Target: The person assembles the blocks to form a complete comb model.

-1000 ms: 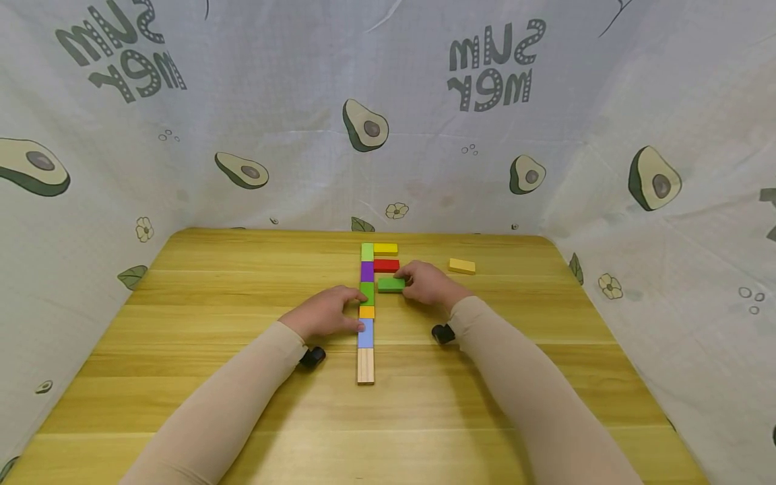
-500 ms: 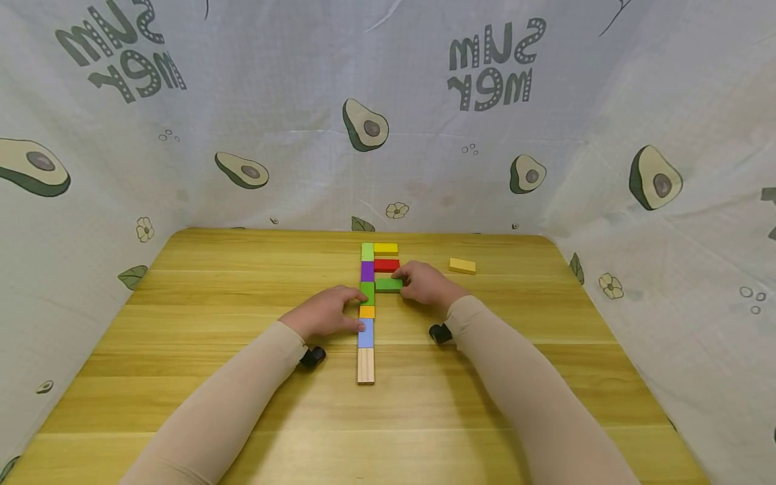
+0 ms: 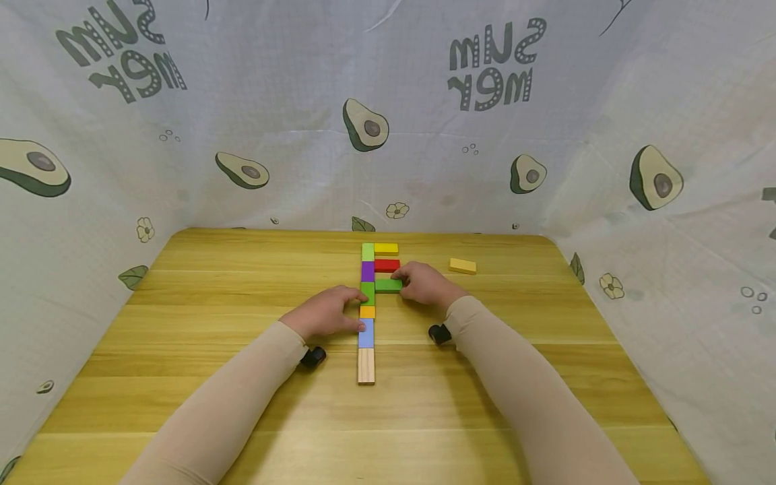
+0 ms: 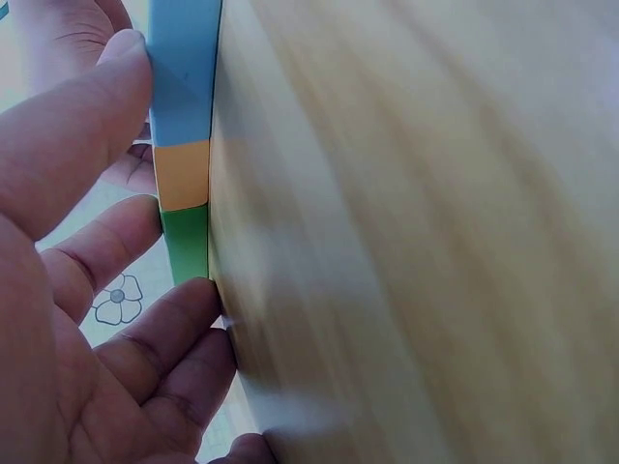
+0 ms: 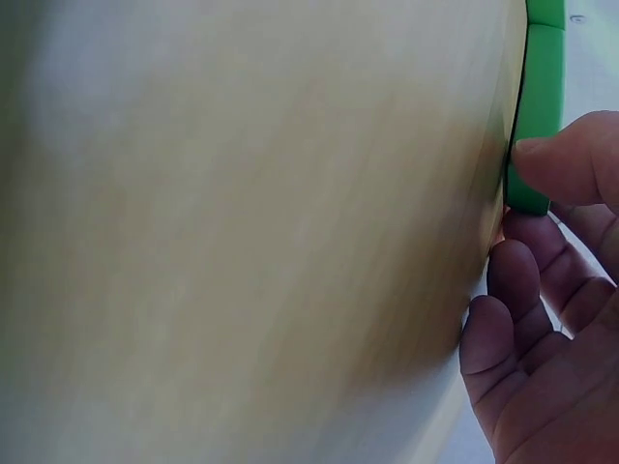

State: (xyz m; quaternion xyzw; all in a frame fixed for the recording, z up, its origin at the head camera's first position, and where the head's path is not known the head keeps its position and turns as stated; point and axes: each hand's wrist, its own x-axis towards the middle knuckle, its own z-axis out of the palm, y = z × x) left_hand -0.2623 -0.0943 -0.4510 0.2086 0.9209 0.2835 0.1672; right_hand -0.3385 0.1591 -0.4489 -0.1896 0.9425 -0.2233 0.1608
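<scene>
A column of end-to-end wooden blocks runs toward me: light green (image 3: 368, 252), purple (image 3: 367, 271), green (image 3: 367, 291), orange (image 3: 367, 312), blue (image 3: 366, 335) and plain wood (image 3: 366, 366). My left hand (image 3: 326, 312) steadies it from the left, thumb at the blue block and fingertips at the green one. With my right hand (image 3: 426, 283) I pinch the right end of another green block (image 3: 386, 286), thumb on its near side. That block lies crosswise, its left end against the column. Above it, a red block (image 3: 386, 266) and a yellow block (image 3: 386, 249) stick out likewise.
A loose pale-yellow block (image 3: 463, 266) lies on the wooden table (image 3: 273, 269), beyond my right hand. Behind the table and along its sides hangs a white curtain (image 3: 291, 162) printed with avocados. Black wrist cameras (image 3: 439, 334) sit under both wrists.
My right hand has slid the green crosswise block leftward, closing the small gap to the column. My left hand stays where it was.
</scene>
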